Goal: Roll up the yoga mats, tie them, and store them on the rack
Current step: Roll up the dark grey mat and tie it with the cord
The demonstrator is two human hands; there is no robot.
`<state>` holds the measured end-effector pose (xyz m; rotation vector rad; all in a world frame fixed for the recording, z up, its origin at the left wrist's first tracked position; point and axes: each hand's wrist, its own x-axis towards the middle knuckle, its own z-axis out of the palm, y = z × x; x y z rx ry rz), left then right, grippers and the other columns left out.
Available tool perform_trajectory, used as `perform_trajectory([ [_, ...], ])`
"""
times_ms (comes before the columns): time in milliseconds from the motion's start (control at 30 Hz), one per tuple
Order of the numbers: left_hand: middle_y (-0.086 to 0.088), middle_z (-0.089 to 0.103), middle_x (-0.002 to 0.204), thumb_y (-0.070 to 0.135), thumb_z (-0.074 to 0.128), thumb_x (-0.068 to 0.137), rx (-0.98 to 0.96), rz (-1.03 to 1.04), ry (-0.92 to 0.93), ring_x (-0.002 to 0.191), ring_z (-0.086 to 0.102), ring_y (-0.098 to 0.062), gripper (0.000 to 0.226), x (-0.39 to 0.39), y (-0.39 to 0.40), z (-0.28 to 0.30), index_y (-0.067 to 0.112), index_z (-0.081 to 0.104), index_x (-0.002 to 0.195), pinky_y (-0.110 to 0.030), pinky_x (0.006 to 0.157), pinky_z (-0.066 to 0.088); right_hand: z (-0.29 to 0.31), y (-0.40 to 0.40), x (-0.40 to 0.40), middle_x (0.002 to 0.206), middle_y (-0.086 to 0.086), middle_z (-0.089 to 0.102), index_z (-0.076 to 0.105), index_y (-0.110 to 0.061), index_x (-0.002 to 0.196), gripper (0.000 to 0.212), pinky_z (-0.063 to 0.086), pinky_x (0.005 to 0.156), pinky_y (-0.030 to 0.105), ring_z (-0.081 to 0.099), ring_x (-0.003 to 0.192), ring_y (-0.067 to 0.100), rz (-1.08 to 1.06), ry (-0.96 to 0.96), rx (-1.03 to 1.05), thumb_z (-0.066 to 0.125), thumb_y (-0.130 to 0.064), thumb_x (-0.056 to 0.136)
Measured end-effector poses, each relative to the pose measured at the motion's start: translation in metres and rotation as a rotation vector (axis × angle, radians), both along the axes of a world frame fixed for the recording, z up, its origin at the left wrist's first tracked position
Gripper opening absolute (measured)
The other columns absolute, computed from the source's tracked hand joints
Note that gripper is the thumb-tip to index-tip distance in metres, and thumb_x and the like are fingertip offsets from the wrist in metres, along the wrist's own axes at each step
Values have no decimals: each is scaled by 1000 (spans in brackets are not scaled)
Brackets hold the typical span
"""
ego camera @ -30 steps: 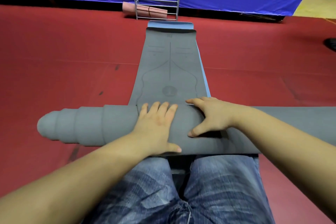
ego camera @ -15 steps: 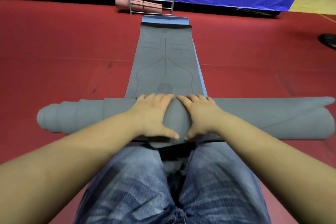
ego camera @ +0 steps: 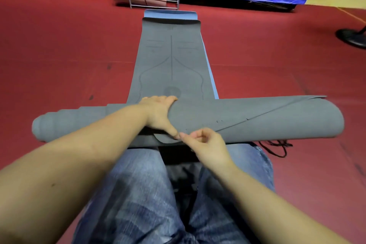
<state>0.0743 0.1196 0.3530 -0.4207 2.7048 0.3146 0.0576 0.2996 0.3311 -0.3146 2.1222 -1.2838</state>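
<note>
The rolled grey rubber yoga mat (ego camera: 257,123) is laid crosswise on the red floor (ego camera: 59,55), just before the knees. It is gripped by the left hand (ego camera: 160,115), fingers over the top and thumb on the near side. Its loose near edge is pinched by the right hand (ego camera: 206,142), beside the left thumb.

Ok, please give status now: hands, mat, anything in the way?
Left hand grips the grey roll. Right hand off the roll, fingers curled at its near edge. Roll uneven, not tied. Black cord on floor by right end.
</note>
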Motion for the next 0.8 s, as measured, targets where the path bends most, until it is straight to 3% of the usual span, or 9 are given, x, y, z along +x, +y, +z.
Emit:
perform_trajectory([
  [33,2,36,149,68,77,53,18,3,-15,134,38,-20,119,-3,-1,-1,27,18,148,-36,108,32,-5,-1,1,78,0,64,59,-15,81,34,46,60,19,56,63,7,-57,-257,51,71,-47,79],
  [100,4,38,148,69,78,50,38,13,-27,133,39,-21,120,-6,-3,-2,28,20,147,-37,108,33,-12,-3,-1,95,4,67,60,-10,104,64,51,65,26,62,77,12,-106,-659,71,62,-66,74],
  [200,4,38,147,69,78,49,41,19,-16,132,40,-20,120,-5,-5,-2,29,20,146,-36,107,33,-24,-10,-10,128,15,54,35,-5,140,105,51,72,37,60,99,25,-265,-942,-117,65,-71,64],
  [300,5,38,147,67,80,49,36,12,2,133,38,-19,121,-1,-5,-2,28,20,146,-36,107,32,-32,-20,-13,136,15,48,41,-12,139,104,49,82,41,53,114,29,-403,-991,-369,74,-57,51],
  [467,2,35,148,65,81,48,-24,-31,44,135,35,-20,124,5,-1,1,25,17,147,-39,110,28,-39,-21,-8,121,16,60,55,-9,125,77,53,84,41,63,105,30,-509,-1009,-626,79,-33,56],
  [567,2,37,147,65,80,49,-44,-34,99,134,36,-20,122,6,1,8,25,19,147,-40,109,29,-35,-21,-12,116,17,64,57,-5,121,69,49,95,45,63,107,32,-502,-998,-703,79,-26,59],
  [667,1,37,147,63,81,49,-57,-32,196,134,36,-21,121,-1,2,28,24,21,147,-39,109,29,-19,-24,-25,115,15,66,58,-5,122,72,46,100,48,62,110,30,-491,-915,-747,80,-26,57],
  [800,2,36,148,61,83,51,-21,-11,389,135,33,-19,120,-20,9,74,23,21,147,-37,111,26,31,-20,-58,112,10,69,60,-10,118,65,52,89,43,64,107,26,-415,-680,-767,78,-27,57],
])
